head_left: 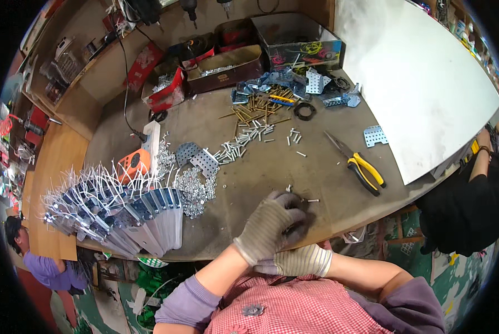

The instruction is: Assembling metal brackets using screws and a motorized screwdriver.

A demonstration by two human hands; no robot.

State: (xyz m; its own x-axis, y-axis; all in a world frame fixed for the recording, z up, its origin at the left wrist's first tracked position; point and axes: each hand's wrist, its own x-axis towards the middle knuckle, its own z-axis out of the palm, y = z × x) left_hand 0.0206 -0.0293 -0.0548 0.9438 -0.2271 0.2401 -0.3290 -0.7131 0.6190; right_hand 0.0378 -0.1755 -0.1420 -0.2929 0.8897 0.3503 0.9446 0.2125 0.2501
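Observation:
Both my hands wear striped work gloves with darkened fingertips. My left hand (269, 225) rests over the worktable's near edge, fingers curled down and close together; whatever is under them is hidden. A small screw (289, 188) shows just beyond its fingertips, and another silver screw (314, 200) lies on the table to their right. Below the left wrist, against my checked apron (294, 303), my right hand (302, 260) reaches leftward. Its fingers are mostly covered by the left hand and wrist, so their grip does not show.
Pliers (363, 167) with yellow-black handles lie at right, near a perforated plate (375, 136). Silver screws (244, 146), brass-coloured screws (260, 106) and nuts (193, 192) are heaped mid-table. Bundled metal brackets with white ties (155, 217) stand left. A white panel (422, 83) borders the right; people are at both sides.

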